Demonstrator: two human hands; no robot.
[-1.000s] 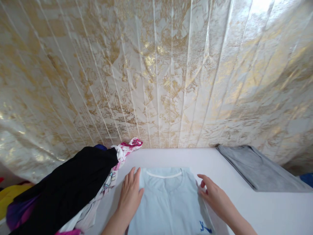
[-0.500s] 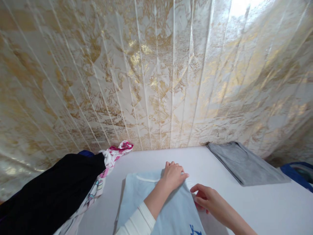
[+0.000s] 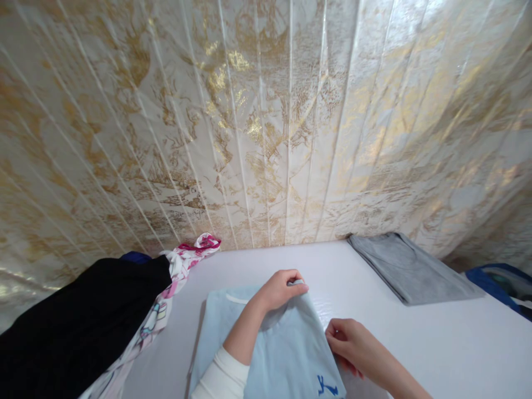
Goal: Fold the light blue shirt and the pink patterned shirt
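Observation:
A light blue shirt (image 3: 291,352) with a white neckline trim and a dark blue mark lies folded on the white table. My left hand (image 3: 280,289), its arm in a white sleeve, reaches across the shirt and pinches the far right corner, lifting it slightly. At the shirt's right edge, my right hand (image 3: 351,341) is closed, thumb and index finger pressed together on the fabric. Its other fingers curl underneath and are partly hidden.
On the left lies a heap with a black garment (image 3: 95,321) and a white and pink patterned cloth (image 3: 177,271). A folded grey garment (image 3: 411,269) is at the back right, with a blue item (image 3: 494,282) beyond. A gold-patterned curtain (image 3: 266,138) hangs behind the white table (image 3: 328,260).
My left hand has gone from lying over the shirt's corner to pinching and raising it. My right fingers have closed at the right edge. The view has shifted slightly.

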